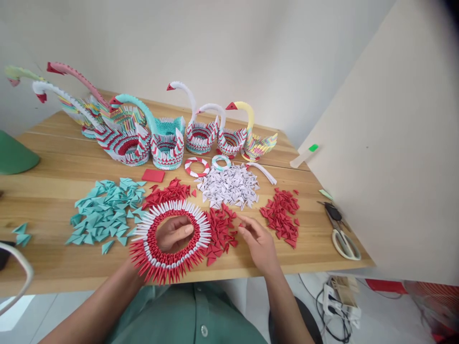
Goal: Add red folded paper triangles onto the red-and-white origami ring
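My left hand (174, 233) reaches up through the middle of a red and white folded-paper ring (168, 265) and holds it by its inner edge near the table's front edge. My right hand (258, 242) rests on the wooden table (53, 172) just right of a pile of red folded triangles (220, 230), fingertips touching its edge. No piece is clearly visible between those fingers. A white triangle pile (229, 186) lies behind, a teal pile (103, 210) to the left, and another red pile (281, 215) to the right.
Several finished paper swans (167, 138) stand in a row at the back. Two small paper rings (196, 166) lie in front of them. Scissors (342, 239) sit at the right edge near a white wall panel. A green object (14, 155) is at far left.
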Demonstrator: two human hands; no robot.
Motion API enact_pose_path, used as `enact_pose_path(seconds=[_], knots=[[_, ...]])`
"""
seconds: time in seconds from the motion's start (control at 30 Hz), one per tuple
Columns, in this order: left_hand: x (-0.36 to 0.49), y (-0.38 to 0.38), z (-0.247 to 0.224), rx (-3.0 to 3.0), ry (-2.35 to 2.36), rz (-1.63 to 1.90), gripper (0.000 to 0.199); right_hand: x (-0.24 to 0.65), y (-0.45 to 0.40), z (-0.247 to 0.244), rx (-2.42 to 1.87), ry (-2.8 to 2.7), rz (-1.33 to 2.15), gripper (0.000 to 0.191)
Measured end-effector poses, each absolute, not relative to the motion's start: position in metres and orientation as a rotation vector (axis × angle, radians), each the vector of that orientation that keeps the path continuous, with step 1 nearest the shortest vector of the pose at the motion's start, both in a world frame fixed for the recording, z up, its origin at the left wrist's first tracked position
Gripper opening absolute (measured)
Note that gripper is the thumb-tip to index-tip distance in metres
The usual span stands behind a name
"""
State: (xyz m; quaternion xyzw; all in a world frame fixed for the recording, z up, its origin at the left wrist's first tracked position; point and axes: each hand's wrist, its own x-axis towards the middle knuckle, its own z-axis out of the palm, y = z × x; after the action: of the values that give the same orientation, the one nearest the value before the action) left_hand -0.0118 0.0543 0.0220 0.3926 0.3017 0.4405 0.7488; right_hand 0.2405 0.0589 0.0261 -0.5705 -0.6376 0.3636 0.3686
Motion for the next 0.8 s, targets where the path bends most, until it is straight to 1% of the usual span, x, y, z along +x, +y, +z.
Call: enact_pose_path(seconds=[0.07, 0.23, 0.4, 0.47, 0.57, 0.7, 0.8], knots=[[-0.014, 0.056, 0.018, 0.861, 0.596, 0.939, 0.029, 0.235, 0.055, 0.032, -1.367, -1.578, 1.045, 0.014], [-0.016, 0.06, 0.005, 0.892, 0.571, 0.94, 0.036, 0.218, 0.046, 0.033, -1.122, -1.303, 1.35, 0.01], [-0.012, 0.06, 0.011, 0.954, 0.398, 0.99, 0.027, 0.203, 0.04, 0.029, -0.949, -0.936, 1.618, 0.013], [-0.012, 0.06, 0.012, 0.955, 0.395, 1.004, 0.026, 0.201, 0.037, 0.03, -0.947, -0.875, 1.656, 0.016], [-0.013, 0.06, 0.01, 0.926, 0.485, 0.986, 0.031, 0.202, 0.034, 0.031, -0.96, -0.867, 1.68, 0.021], [-0.016, 0.061, 0.01, 0.963, 0.486, 0.94, 0.04, 0.201, 0.032, 0.03, -0.992, -0.925, 1.676, 0.015], [-0.016, 0.062, 0.013, 1.001, 0.542, 0.935, 0.049, 0.198, 0.03, 0.025, -1.058, -0.948, 1.639, 0.017]])
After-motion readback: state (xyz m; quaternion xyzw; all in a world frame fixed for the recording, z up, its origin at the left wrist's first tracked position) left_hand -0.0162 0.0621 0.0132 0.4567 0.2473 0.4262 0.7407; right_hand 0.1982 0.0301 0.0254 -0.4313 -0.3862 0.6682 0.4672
